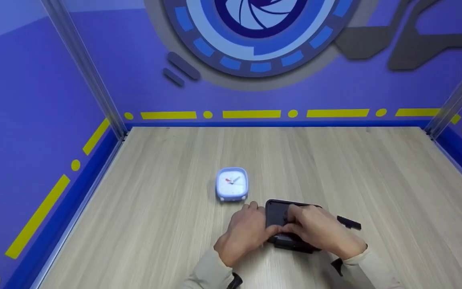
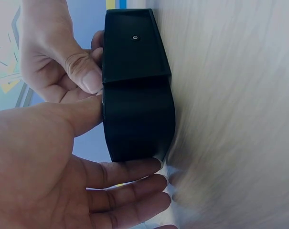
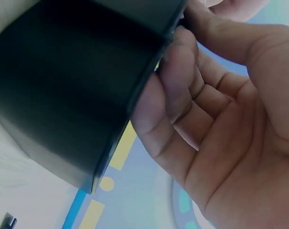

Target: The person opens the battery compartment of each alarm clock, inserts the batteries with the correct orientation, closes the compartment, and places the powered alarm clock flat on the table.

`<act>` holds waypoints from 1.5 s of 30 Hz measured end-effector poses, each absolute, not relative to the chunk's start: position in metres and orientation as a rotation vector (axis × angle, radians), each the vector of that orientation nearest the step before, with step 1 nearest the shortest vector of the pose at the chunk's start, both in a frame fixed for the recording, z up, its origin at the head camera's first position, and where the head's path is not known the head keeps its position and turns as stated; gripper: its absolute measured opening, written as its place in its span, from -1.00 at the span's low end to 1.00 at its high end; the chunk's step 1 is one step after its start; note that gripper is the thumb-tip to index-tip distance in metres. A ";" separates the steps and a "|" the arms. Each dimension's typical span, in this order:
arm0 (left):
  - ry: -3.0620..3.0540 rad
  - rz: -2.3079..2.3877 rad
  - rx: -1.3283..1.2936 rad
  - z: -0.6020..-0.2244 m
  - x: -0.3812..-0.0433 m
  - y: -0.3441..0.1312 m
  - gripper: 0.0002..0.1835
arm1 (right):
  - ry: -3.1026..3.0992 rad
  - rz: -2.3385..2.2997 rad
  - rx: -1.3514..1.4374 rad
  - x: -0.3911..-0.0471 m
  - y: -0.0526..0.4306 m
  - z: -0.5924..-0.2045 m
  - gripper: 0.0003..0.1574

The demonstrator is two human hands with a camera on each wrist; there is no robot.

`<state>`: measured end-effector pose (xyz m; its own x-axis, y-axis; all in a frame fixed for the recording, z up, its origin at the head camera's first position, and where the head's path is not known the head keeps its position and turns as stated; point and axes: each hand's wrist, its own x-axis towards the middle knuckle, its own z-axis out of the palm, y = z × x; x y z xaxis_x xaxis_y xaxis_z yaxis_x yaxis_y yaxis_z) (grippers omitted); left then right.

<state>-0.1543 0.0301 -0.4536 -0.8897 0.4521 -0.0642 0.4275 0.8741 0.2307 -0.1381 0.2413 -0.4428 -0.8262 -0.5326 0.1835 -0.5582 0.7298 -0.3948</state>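
A black box-like device [image 1: 277, 210] with a rimmed, recessed top lies on the table. My left hand [image 1: 245, 226] grips its left end, thumb on the top edge and fingers along the side. Over the recess, my right hand [image 1: 315, 226] has its fingers curled and pinches a small dark piece, mostly hidden by the fingertips; I cannot tell what it is. Both thumbs come close together at the device. In the left wrist view the device's side [image 2: 139, 124] is smooth and curved, with a screw [image 2: 135, 37] in a flat panel.
A small light-blue alarm clock [image 1: 232, 184] stands behind the left hand. Right of the right hand lies a narrow black strip [image 1: 349, 222]. Blue panels [image 1: 231, 96] wall the wooden table [image 1: 155, 208] at the back and sides.
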 end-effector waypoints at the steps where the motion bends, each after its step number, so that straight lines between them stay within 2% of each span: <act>1: 2.929 0.325 0.688 -0.454 -0.154 0.030 -0.29 | -2.864 0.684 0.907 -0.138 0.241 -0.443 -0.69; 8: 2.915 0.312 0.680 -0.452 -0.155 0.031 -0.29 | -2.869 0.684 0.883 -0.138 0.241 -0.441 -0.71; 15: 2.945 0.341 0.708 -0.454 -0.154 0.029 -0.33 | -2.888 0.682 0.896 -0.137 0.242 -0.440 -0.64; 45: 2.926 0.318 0.712 -0.453 -0.152 0.030 -0.33 | -2.942 0.721 0.841 -0.138 0.242 -0.442 -0.67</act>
<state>-0.1524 0.0296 -0.4526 -0.8833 0.4649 -0.0605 0.4410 0.8677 0.2292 -0.1376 0.2423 -0.4422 -0.8568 -0.5012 0.1211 -0.5004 0.7517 -0.4295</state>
